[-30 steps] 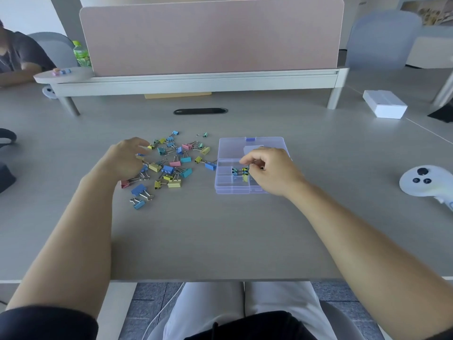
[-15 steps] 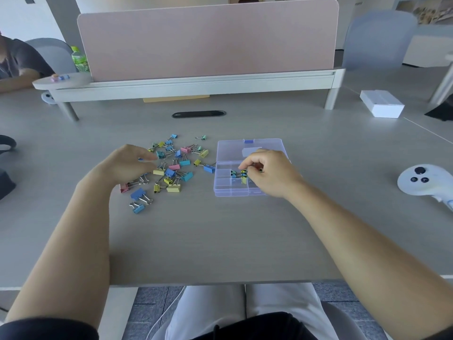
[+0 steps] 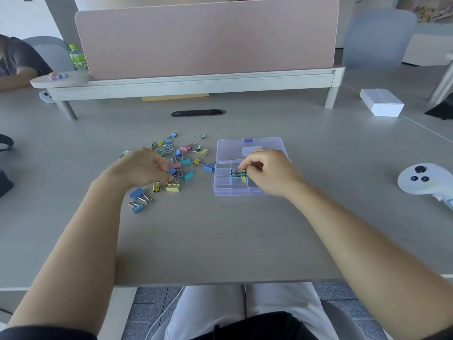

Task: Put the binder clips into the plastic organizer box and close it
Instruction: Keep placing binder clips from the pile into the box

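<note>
The clear plastic organizer box [image 3: 221, 190] lies open on the grey table, its lid [image 3: 232, 149] folded back away from me. Several binder clips [image 3: 239, 173] sit in a middle compartment. My right hand [image 3: 269, 174] hovers over that compartment with curled fingers, their tips pinched together just above the clips, and dark clip parts show between them. A loose pile of coloured binder clips [image 3: 186, 176] lies left of the box. My left hand [image 3: 143, 168] rests on the pile, its thumb and fingertips pinching a clip beside a yellow clip [image 3: 172, 187]. Two blue clips [image 3: 136, 193] lie nearest me.
A white controller [image 3: 421, 179] lies at the right and a white box [image 3: 382, 105] at the far right. A pink divider [image 3: 208, 38] on a raised shelf closes the back, with a cable slot [image 3: 198, 112] before it. Another person [image 3: 17, 62] sits far left.
My left hand slid right and towards me across the pile, and its fingers closed on a clip. My right hand stayed over the box's middle compartment.
</note>
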`<state>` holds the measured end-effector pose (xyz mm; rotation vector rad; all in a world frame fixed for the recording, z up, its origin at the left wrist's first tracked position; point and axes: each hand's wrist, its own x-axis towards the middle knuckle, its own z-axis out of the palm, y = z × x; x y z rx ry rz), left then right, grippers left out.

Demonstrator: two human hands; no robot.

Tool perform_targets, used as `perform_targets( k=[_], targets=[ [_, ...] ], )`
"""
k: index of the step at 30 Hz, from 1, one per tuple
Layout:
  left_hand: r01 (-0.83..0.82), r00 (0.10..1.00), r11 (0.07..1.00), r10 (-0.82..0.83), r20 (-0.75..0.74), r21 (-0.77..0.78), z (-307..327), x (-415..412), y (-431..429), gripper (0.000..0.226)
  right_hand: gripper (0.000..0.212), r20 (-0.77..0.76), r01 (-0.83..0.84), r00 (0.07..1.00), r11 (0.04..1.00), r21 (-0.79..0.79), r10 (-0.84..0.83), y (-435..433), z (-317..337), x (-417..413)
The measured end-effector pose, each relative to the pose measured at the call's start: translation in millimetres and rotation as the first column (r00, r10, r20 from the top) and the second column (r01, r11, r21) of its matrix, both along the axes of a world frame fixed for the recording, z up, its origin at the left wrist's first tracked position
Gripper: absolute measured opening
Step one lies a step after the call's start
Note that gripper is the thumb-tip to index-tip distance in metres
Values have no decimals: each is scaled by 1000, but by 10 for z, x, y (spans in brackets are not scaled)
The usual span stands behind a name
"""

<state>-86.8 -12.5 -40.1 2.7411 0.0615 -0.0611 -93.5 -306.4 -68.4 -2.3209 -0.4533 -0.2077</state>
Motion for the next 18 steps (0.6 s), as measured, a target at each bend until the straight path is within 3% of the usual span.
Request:
perform_targets(
  k=[8, 18],
  targets=[
    [29, 999, 1000, -29, 32, 3, -24, 15, -41, 23, 28, -6, 12, 1000, 1000, -3, -12, -2, -5, 5],
    [49, 984, 986, -76, 163, 162, -74, 66, -83, 19, 28, -8, 11, 1000, 1000, -13, -11, -12, -14, 19]
  ],
)
